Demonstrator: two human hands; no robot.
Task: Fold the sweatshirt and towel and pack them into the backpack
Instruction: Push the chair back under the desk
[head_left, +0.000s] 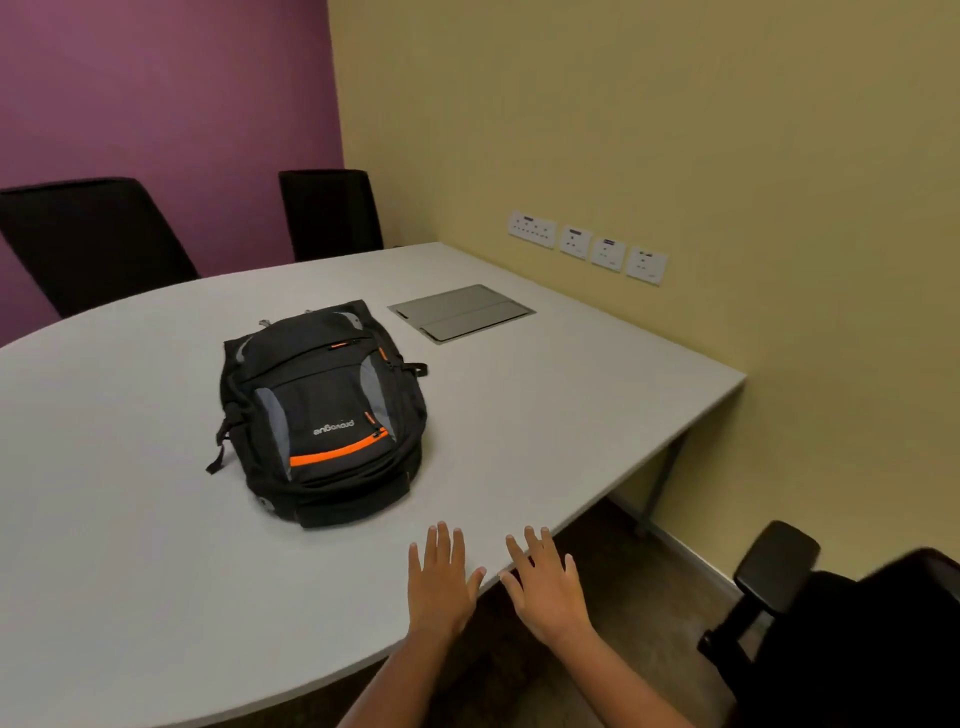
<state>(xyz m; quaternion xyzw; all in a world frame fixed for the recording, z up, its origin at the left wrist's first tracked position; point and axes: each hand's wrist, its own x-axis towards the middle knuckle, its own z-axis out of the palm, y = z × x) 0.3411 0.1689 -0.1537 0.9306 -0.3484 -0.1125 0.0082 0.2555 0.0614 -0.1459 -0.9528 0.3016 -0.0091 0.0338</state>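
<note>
Empty, fingers spread, my left hand (440, 582) and right hand (545, 590) are side by side at the table (156, 519) edge; I see the backpack (322, 410) lying just beyond them.

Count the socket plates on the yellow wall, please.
4, in one row above the table's far right edge: leftmost plate, second plate, third plate, rightmost plate. None seems hidden.

We're in an office meeting room here: a long pale conference table (597, 415) with a flush cable hatch (461, 313) set into its top, black high-backed chairs (93, 239) on the far side, an office chair (857, 639) with armrests at near right, and a row of white wall sockets (575, 241) on the yellow wall (675, 130).
</note>
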